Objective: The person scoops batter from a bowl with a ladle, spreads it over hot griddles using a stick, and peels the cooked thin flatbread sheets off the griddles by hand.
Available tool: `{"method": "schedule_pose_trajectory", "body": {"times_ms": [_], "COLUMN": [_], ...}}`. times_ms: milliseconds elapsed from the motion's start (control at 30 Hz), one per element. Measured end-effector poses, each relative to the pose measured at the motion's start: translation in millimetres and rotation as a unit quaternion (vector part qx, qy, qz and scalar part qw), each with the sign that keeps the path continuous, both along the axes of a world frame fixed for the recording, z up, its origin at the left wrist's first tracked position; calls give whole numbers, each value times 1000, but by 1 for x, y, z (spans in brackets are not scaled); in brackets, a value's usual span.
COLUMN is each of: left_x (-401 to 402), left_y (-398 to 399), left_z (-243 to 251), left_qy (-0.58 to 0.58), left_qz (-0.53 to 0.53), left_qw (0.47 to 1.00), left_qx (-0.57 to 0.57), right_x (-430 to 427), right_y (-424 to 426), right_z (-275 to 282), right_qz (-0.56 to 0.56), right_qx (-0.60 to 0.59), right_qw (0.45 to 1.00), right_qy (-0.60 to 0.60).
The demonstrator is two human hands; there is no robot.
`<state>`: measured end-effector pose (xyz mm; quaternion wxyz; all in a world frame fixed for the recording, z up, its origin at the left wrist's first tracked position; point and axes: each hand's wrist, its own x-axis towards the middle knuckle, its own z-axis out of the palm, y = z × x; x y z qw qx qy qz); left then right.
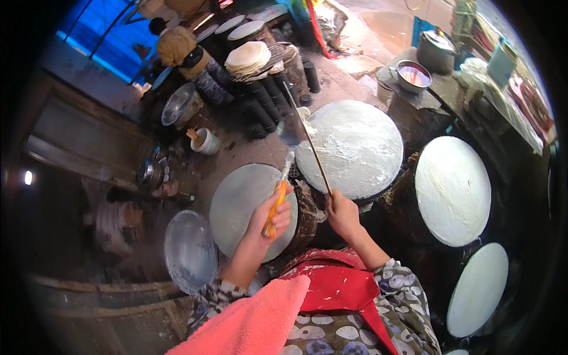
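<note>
My left hand (271, 215) is closed round the orange handle of a scraper (276, 205), whose broad, blurred metal blade (293, 133) points away from me. In my right hand (344, 215) is the near end of a long thin wooden stick (316, 153). The stick slants up and to the left, over the edge of a large round griddle (355, 148) coated with white batter. Whitish dough or batter (306, 120) clings at that griddle's left edge, near the blade. Below my left hand lies another round griddle (230, 208), greyish and smoother.
Two more white-covered griddles (452, 191) (478, 288) stand at the right. A metal basin (191, 250) is at the left, a white bucket (206, 142) beyond. Farther off are a stack of flatbreads (248, 57), black perforated coal briquettes (262, 111), a bowl (413, 76) and a person (177, 49).
</note>
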<state>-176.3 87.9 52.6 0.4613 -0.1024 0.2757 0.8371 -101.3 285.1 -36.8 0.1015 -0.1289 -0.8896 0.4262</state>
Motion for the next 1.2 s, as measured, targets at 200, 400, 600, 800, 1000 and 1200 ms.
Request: {"method": "schedule_pose_trajectory", "body": {"times_ms": [200,400,600,800,1000,1200], "left_x": [-17,-26,-30,-42,-53,-74], "left_y": [1,-7,-10,3,33,71], "left_z": [20,52,61,68,70,14], "left_qy": [-66,-29,-13,19,141,167], "left_qz": [13,15,17,-15,-24,5], "left_qw": [994,996,999,999,964,952], "left_qx": [85,87,33,-21,-223,-255], "right_x": [-3,11,8,21,30,-17], "right_y": [62,132,78,122,114,138], "right_z": [2,-49,-28,-52,-49,-69], "right_qz": [-48,-110,109,-1,-38,-31], "right_qx": [108,146,158,150,48,-153], "right_qw": [987,963,967,972,988,978], "right_qy": [-112,-201,-166,-181,-145,-137]}}
